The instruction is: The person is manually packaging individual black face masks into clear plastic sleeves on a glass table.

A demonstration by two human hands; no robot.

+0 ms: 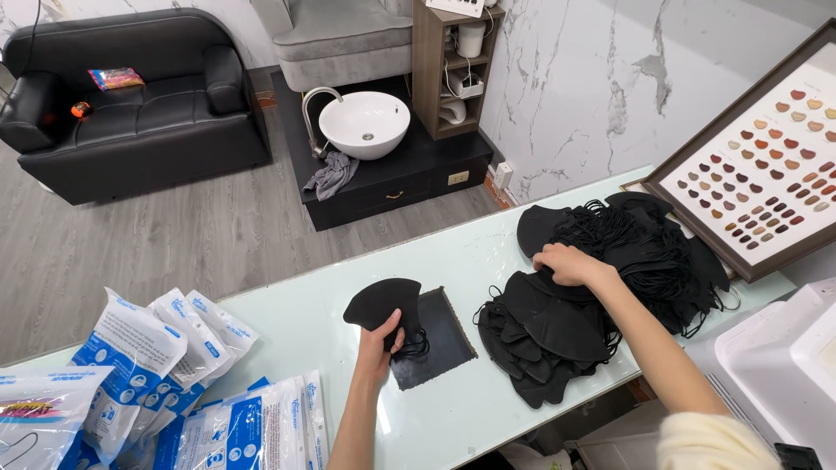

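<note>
The left hand (380,341) pinches a folded black face mask (383,302) between thumb and fingers above a dark square mat (440,335) on the bench (453,252). The right hand (568,264) rests, fingers curled, on the pile of black masks (610,278).

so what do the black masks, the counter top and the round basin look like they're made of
Black masks: soft matte fabric, probably non-woven; they fold and flop, with thin elastic loops. Counter top: looks like pale glass, glossy with reflections. Round basin: likely glazed ceramic, smooth shiny white.
</note>
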